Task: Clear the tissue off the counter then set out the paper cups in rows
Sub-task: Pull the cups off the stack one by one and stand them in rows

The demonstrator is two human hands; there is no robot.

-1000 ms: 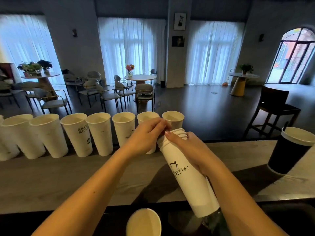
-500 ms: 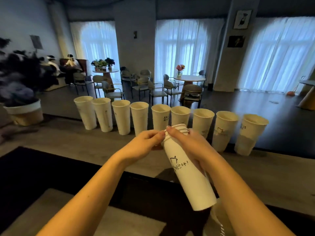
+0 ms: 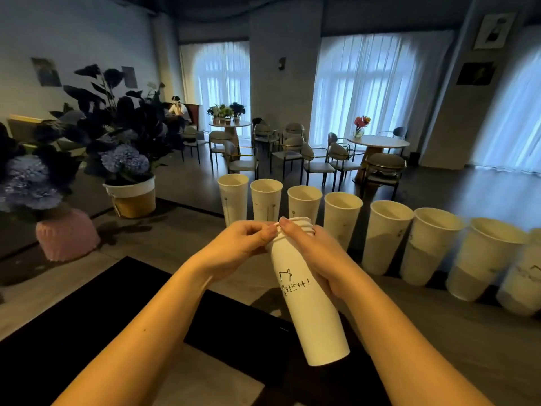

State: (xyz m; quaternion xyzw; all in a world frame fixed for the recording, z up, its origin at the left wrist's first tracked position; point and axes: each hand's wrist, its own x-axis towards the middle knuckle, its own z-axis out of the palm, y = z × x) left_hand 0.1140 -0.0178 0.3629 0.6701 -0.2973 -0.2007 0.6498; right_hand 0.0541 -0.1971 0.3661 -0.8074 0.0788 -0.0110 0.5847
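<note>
A tall stack of nested white paper cups (image 3: pixel 310 303) with black handwriting hangs tilted over the counter. My right hand (image 3: pixel 319 256) wraps around its upper part. My left hand (image 3: pixel 243 247) pinches the topmost rim with its fingertips. Behind the hands, several white paper cups (image 3: pixel 383 235) stand upright in one row along the far edge of the grey counter (image 3: pixel 164 244), from the middle out to the right edge of the view. No tissue is visible.
A white and tan pot of blue flowers (image 3: pixel 133 194) and a pink vase (image 3: pixel 67 235) stand on the counter at the left. A black mat (image 3: pixel 87 312) covers the near counter. Beyond lie café tables and chairs; a person sits far back left.
My view has swung to the left, bringing the flower pots in and pushing the cup row rightward. Both hands keep the same hold on the stack.
</note>
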